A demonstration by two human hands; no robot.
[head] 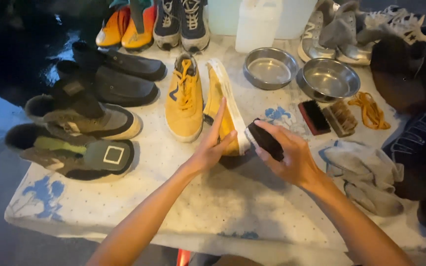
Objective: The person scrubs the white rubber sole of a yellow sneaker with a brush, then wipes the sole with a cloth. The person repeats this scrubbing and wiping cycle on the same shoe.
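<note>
- Scrubbing is what's going on here: the right hand is wrapped around a dark brush, bristles set against the white sole edge of the yellow sneaker that's tipped on its side, dead centre of the table.
- The left hand steadies that shoe from the 9 o'clock side, fingers long and held close together, flat against the yellow canvas, thumb hooked out towards the sole.
- Its partner, the second yellow sneaker, sits upright just beside it at 10 o'clock, laces still in.
- Two steel bowls at 1 o'clock; can't tell if there's anything in them. Two spare brushes lie just below the bowls, with loose orange laces at 2 o'clock and a crumpled grey rag at 4 o'clock.
- My read: sole-edge cleaning stage, toe end. The next bit looks like it needs short strokes along the rubber strip while the left hand keeps the shoe from rolling flat on the spotted cloth.
</note>
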